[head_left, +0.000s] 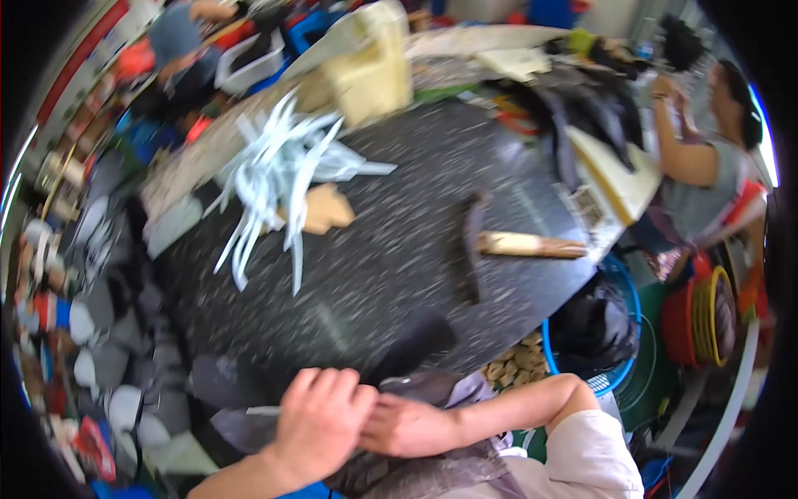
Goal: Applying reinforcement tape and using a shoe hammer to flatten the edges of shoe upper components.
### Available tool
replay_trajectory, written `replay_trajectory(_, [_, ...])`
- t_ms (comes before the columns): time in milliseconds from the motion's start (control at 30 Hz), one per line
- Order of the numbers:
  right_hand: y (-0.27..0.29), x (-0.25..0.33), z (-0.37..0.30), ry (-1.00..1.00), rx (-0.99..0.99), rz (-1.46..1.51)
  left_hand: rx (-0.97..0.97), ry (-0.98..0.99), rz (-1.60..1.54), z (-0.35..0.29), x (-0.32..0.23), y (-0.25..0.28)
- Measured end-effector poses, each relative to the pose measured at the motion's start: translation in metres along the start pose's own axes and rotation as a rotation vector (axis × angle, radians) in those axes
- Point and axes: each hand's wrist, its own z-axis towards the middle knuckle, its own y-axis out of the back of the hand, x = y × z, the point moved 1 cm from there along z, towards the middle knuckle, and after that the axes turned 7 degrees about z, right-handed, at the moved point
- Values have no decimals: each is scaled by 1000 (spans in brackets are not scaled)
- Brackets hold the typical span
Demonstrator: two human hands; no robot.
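Close to my body, at the near edge of the dark speckled table (399, 191), my left hand (324, 416) and my right hand (407, 426) come together. The fingers of both are curled closed around a dark, flat, flexible piece (420, 341), whose black end sticks out beyond them, blurred. Their grip hides most of that piece. Other dark grey pieces (224, 382) lie just left of my left hand. Farther up the table rests a hammer (524, 244) with a wooden handle. A heap of pale strips (287, 170) lies at the left, partly over a tan piece (327, 208).
A cream block-like container (374, 62) stands at the table's far side. Dark curved pieces (594, 108) lie at the far right, near another person (702, 166). A blue basket (636, 333) with black material sits below the right edge. Stacked dark pieces (125, 333) line the left.
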Motion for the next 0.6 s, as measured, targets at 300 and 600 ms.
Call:
replay_trajectory(300, [63, -27, -44, 26, -65, -170, -408, 488, -185, -12, -33, -41])
replay_trajectory(600, [61, -33, -53, -181, 19, -226, -214, 395, -18, -10, -38, -37])
